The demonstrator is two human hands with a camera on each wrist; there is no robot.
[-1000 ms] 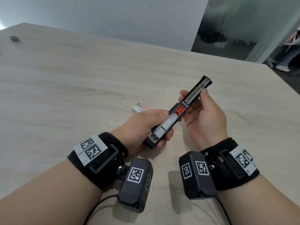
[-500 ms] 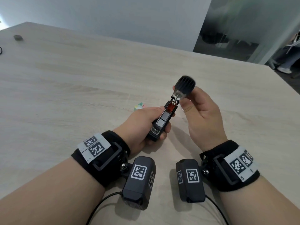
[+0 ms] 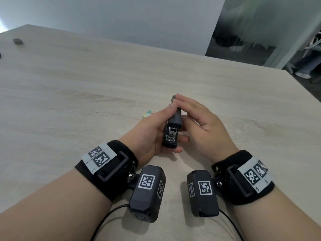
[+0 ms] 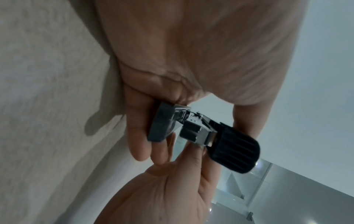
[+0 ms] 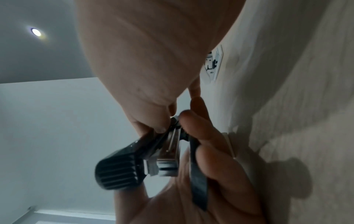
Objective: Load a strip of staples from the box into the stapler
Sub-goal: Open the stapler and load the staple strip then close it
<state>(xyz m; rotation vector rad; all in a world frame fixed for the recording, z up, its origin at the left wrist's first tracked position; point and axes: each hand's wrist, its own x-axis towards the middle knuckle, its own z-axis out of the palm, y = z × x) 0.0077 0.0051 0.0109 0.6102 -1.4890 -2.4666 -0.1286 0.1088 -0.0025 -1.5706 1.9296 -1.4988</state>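
Tabletop [image 3: 86, 87]: pale wood grain, fills most of head view. Both forearms come in from the near edge, black wrist straps w/ coded tags, a cam unit hanging off each wrist.

L hand [image 3: 149, 134]: palm turned inward, fingers [image 3: 180, 139] curled under and round the stapler's near end, thumb laid along its left side. Firm wrap, narrow, holding the stapler clear of the tabletop. L wrist view shows the same: fingers [image 4: 139, 136] cup the grey base from below.

R hand [image 3: 203, 126]: fingers [image 3: 184, 101] nearly straight, lying together over the top of the stapler toward its far end; thumb tucked against the right side near the ribbed cap. Flat press rather than a wrap. How hard it presses – can't tell.

Stapler [image 3: 172, 127]: dark grey/black, held between both hands, mid-frame, long axis pointing away from the body. Metal end faces the head cam. Wrist views: ribbed black top arm [image 4: 235, 153] stands apart from the metal magazine [image 4: 197, 134], a gap visible between them; grey base spread off to the other side.

Staple box [image 3: 146, 115]: small, green/white, on tabletop just beyond L hand, mostly hidden by it. Untouched.

Small dark object [image 3: 17, 41], far left corner of tabletop, too small to ID.
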